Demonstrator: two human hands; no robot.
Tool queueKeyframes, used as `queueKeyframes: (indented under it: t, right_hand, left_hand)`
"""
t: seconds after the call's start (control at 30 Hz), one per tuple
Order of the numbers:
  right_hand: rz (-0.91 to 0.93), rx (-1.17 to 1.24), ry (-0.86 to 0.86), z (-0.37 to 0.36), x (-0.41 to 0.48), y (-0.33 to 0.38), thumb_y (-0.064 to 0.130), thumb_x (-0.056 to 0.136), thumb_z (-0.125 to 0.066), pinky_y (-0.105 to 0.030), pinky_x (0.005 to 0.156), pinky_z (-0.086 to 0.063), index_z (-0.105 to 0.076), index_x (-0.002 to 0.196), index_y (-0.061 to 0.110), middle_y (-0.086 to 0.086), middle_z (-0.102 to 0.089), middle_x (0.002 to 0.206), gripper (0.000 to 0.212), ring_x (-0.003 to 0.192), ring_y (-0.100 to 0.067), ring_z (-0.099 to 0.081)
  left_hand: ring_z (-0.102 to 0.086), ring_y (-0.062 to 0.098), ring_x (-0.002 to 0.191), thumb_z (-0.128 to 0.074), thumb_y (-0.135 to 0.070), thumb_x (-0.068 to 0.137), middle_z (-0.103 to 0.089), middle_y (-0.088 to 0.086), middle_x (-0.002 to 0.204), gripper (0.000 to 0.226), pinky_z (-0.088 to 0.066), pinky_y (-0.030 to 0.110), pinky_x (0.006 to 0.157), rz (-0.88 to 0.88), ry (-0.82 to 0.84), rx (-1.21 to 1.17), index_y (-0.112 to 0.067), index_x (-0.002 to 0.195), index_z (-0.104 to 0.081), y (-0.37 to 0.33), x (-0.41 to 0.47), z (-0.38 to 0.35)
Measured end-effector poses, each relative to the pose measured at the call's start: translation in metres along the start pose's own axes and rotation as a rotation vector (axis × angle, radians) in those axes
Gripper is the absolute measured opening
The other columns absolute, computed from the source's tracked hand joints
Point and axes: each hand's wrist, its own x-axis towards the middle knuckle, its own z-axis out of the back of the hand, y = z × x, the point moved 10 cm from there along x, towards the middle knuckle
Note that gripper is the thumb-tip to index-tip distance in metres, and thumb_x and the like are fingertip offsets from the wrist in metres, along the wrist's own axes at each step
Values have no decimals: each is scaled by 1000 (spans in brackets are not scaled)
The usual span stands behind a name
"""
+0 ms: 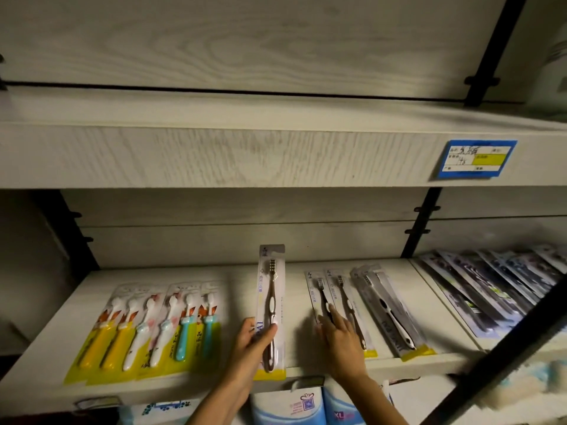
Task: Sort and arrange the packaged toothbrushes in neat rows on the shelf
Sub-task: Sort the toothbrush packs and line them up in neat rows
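Dim light falls on a pale wood-grain shelf (296, 289) that runs across the lower half of the frame. An upper board (214, 154) of the same grain crosses the middle, with a blue price label (477, 159) stuck to its front edge at the right. A black upright (420, 222) stands against the back panel, right of centre.

At lower left, the children's toothbrush packs (147, 329) lie flat in an overlapping row on yellow cards, with yellow, white and teal handles. Just right of them, my left hand (254, 342) grips one toothbrush pack (271, 302) near its lower end, thumb curled across the front and fingers behind. The pack points up the frame, its top in front of the back panel and its yellow foot at the shelf's front edge. I cannot tell if it touches the board.

Right of centre, my right hand (340, 342) lies open and flat, fingers straight, pressing on two slim packs (320, 291) that lie side by side. Beside these rests a black-and-white brush pack (389, 311), angled slightly. At far right, dark packs (491, 289) fan out in an overlapping row.

Below the shelf edge, blue and white packages (288, 406) show.
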Motion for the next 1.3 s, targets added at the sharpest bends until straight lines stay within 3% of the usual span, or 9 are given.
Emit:
queueKeyframes:
  t: [0.03, 0.1, 0.17, 0.23, 0.27, 0.4, 0.57, 0.9, 1.3]
  right_hand:
    - [-9, 179, -4, 0, -8, 7, 41, 99, -34, -31, 116, -22, -33, 142, 29, 5, -24, 154, 44, 141, -16, -24]
    - [-46, 607, 107, -11, -26, 25, 42, 96, -43, -27, 103, -42, -39, 137, 29, 6, -51, 134, 43, 118, -10, -53]
    - [-46, 768, 155, -24, -31, 35, 33, 91, -57, -30, 85, -55, -39, 132, 29, 3, -65, 107, 45, 91, -13, -67]
    - [-49, 729, 87, -27, -27, 30, 29, 86, -65, -39, 81, -57, -40, 131, 27, -5, -67, 97, 52, 86, -19, -69]
    - [-70, 717, 58, -27, -24, 26, 29, 84, -67, -43, 81, -56, -41, 130, 26, -7, -67, 96, 53, 87, -21, -69]
    - [-148, 492, 28, -15, -12, 4, 26, 87, -63, -41, 83, -54, -44, 119, 19, -7, -67, 98, 37, 90, -24, -67]
    - [-194, 190, 124, -16, -4, -8, 24, 94, -53, -31, 87, -48, -43, 124, 13, -9, -63, 113, 34, 104, -24, -61]
    - [-168, -209, 31, 2, -2, -3, 25, 96, -44, -30, 93, -49, -43, 128, 11, -7, -50, 129, 35, 115, -21, -53]
    - [-137, -185, 41, -2, -2, -1, 17, 97, -44, -30, 91, -46, -31, 137, 11, -9, -56, 123, 42, 111, -21, -56]
  left_hand:
    - [-53, 11, 83, -60, -7, 87, -55, -2, 90, 14, -43, 12, 74, 21, 1, -35, -15, 95, -52, 1, 1, -4]
    - [-55, 19, 97, -61, -7, 86, -58, 1, 103, 37, -41, 32, 92, 58, 15, -77, -11, 120, -49, 5, 4, -13]
    - [-66, 21, 79, -57, -3, 87, -69, 2, 89, 17, -52, 35, 74, 82, 49, -116, -13, 100, -54, 7, 6, -24]
    - [-68, 11, 57, -51, 1, 90, -72, -5, 66, 17, -53, 23, 51, 101, 60, -104, -16, 88, -54, 8, 7, -32]
    - [-67, 7, 55, -50, 2, 90, -71, -4, 64, 18, -51, 18, 47, 95, 55, -68, -15, 87, -56, 11, 10, -32]
    - [-56, 10, 86, -52, -5, 90, -62, 4, 95, 15, -41, 20, 68, 63, 10, 88, -16, 82, -58, 18, 19, -20]
    - [-51, 21, 104, -57, -12, 89, -59, 6, 104, 4, -36, 30, 86, 68, 5, 128, -15, 87, -58, 26, 24, -7]
    - [-56, 25, 99, -58, -13, 88, -61, 15, 108, 4, -40, 33, 84, 82, -36, 130, -13, 91, -57, 32, 28, 6]
    - [-56, 24, 85, -50, -4, 91, -60, 14, 95, 5, -43, 28, 70, 62, -5, 106, -7, 92, -55, 34, 23, -7]
